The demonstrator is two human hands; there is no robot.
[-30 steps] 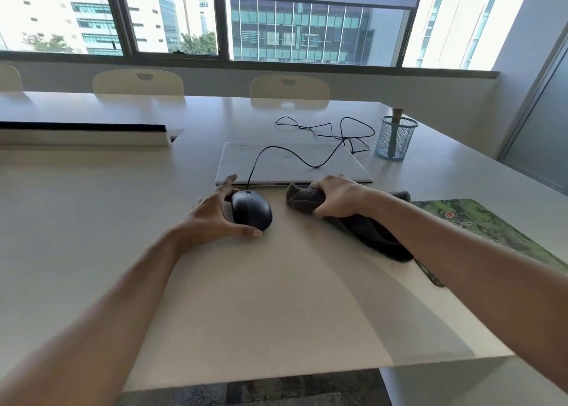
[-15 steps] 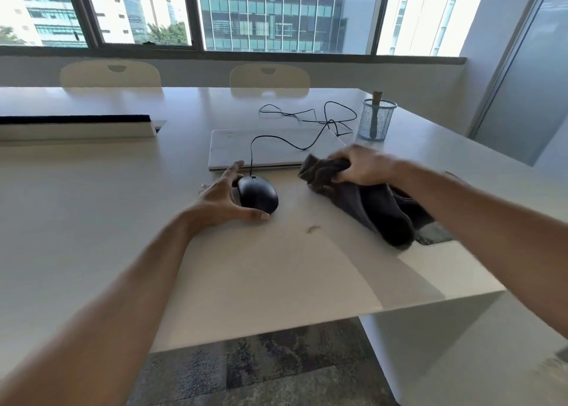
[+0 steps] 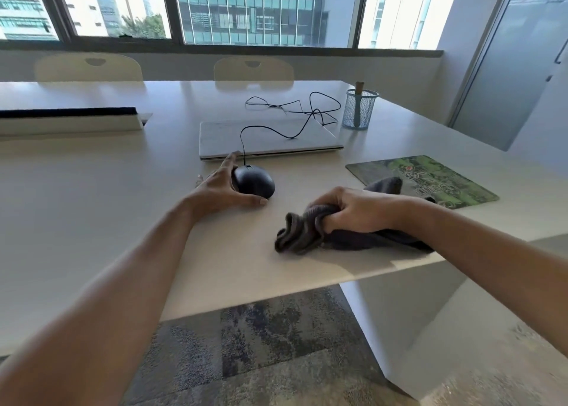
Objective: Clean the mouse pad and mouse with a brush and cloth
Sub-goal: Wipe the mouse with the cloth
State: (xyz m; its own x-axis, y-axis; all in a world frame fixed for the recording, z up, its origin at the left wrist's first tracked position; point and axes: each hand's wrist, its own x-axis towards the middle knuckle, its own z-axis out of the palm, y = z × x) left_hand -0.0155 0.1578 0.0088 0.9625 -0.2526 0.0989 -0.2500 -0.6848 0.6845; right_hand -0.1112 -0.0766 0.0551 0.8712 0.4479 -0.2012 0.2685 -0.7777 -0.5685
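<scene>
A black wired mouse (image 3: 255,181) sits on the white table in front of a closed laptop. My left hand (image 3: 223,190) cups its left side, thumb along the near edge and forefinger stretched past it. My right hand (image 3: 353,210) grips a bunched dark grey cloth (image 3: 301,230) that lies on the table near the front edge, right of the mouse. The green patterned mouse pad (image 3: 430,178) lies flat to the right, with a corner of the cloth over its near edge. A brush handle (image 3: 359,90) sticks out of a blue mesh cup.
A closed silver laptop (image 3: 267,139) lies behind the mouse, with the mouse cable (image 3: 295,110) looped across it. The blue mesh cup (image 3: 358,110) stands at the back right. A raised cable tray (image 3: 70,119) sits at the left. The table's front edge (image 3: 276,295) is close below the cloth.
My right hand has drawn the cloth from beside the laptop toward me, down to the table's front edge, uncovering the mouse pad. My left hand has stayed on the mouse.
</scene>
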